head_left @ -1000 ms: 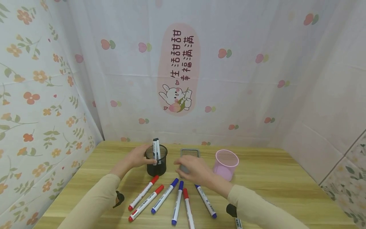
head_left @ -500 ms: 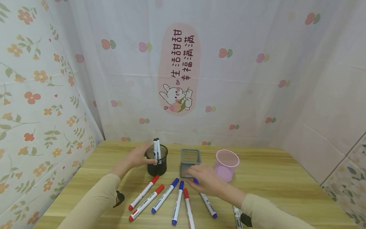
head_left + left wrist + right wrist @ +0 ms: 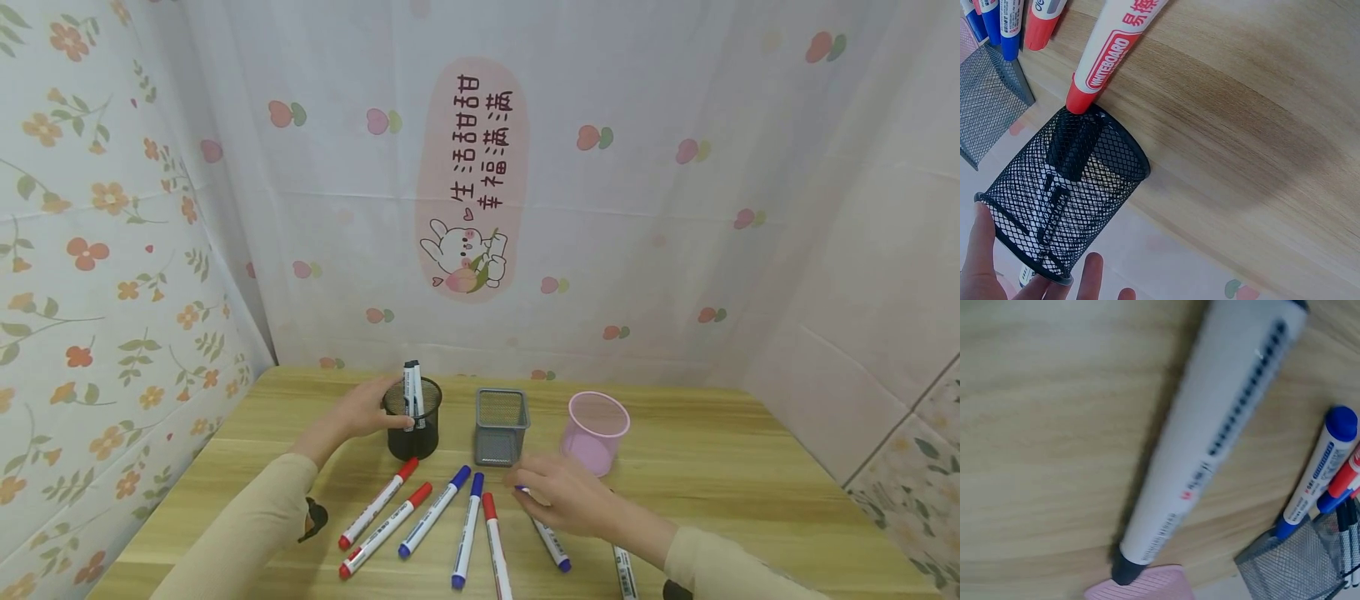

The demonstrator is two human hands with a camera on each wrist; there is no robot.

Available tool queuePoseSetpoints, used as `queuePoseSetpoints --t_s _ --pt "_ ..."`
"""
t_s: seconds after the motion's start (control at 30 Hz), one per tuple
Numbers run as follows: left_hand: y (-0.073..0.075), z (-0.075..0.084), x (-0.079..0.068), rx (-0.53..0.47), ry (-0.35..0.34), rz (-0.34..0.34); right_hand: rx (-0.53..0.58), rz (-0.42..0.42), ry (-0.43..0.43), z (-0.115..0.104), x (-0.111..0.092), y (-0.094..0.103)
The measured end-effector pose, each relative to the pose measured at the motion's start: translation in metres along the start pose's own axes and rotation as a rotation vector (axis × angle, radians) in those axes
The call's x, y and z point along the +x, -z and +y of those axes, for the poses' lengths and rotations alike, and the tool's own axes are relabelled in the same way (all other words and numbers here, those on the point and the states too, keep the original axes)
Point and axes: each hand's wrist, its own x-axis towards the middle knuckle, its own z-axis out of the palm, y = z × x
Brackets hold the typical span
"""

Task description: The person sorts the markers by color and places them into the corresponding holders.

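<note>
My left hand (image 3: 363,410) holds the rim of a black mesh pen cup (image 3: 413,443), thumb at the front and fingers behind. Two black-capped whiteboard markers (image 3: 414,388) stand upright in that cup, their bodies showing through the mesh in the left wrist view. My right hand (image 3: 572,497), fingers loosely bent, hovers above the cap end of a blue marker (image 3: 552,545) and partly hides it; I see nothing held. Under the right wrist lies a black-ended marker (image 3: 1204,437), large in the right wrist view, its far end (image 3: 624,573) near the head view's bottom edge.
A grey square mesh holder (image 3: 500,443) stands in the middle, a pink cup (image 3: 589,454) right of it. In front lie red markers (image 3: 378,507) and blue markers (image 3: 467,533), fanned out on the wooden table (image 3: 712,467). A patterned cloth (image 3: 637,233) hangs behind.
My right hand has moved from in front of the grey holder down and to the right, over the blue marker, uncovering the holder. My left hand stays on the black cup.
</note>
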Motion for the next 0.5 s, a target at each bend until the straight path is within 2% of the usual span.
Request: queuePoseSetpoints --t_s 0.5 --pt "0.0 0.001 0.0 0.015 0.016 -0.004 -0.001 -0.071 0.055 -0.006 -0.026 0.005"
